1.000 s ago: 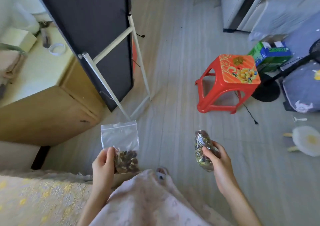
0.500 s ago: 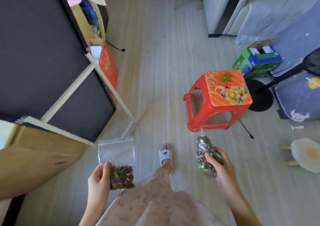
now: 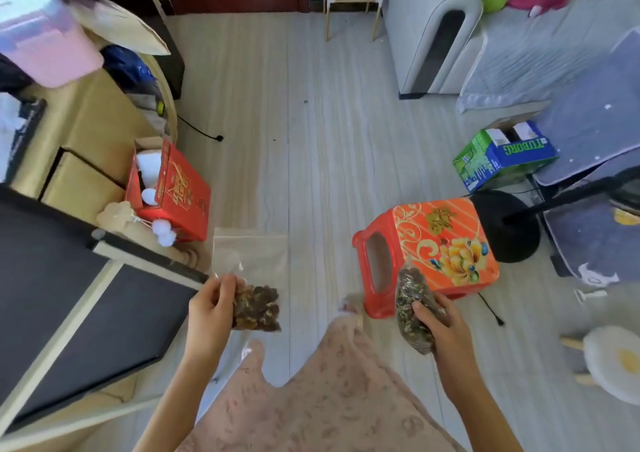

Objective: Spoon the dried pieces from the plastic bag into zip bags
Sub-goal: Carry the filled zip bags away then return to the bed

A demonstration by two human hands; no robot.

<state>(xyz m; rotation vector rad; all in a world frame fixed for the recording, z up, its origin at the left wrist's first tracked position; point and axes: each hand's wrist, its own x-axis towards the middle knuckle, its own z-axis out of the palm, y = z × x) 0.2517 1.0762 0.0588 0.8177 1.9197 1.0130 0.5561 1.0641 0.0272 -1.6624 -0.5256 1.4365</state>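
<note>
The left hand [image 3: 211, 309] sits at about 8 o'clock in the head view, its fingers curled round the side of a clear zip bag [image 3: 251, 271] and pinching it at the level of the dark dried pieces [image 3: 258, 308] that fill only its bottom; the empty upper part of the bag stands up toward 12 o'clock, over the pale plank floor [image 3: 294, 140]. The right hand [image 3: 438, 327] is at about 4 o'clock, thumb and fingers wrapped round a second bag [image 3: 412, 308] — packed nearly full with mixed dried pieces and held upright, its top overlapping the near edge of a red plastic stool [image 3: 440, 243] with a flower print. The two bags are well apart, with a pink patterned garment [image 3: 311, 399] filling the 6 o'clock area between the forearms. At 9 o'clock a dark board in a pale frame [image 3: 69, 313] leans beside a red carton [image 3: 180, 192]; at 2 o'clock a green and blue box [image 3: 502, 157] lies on the floor — just beyond the stool, beside the round black base of a fan [image 3: 509, 230].
</note>
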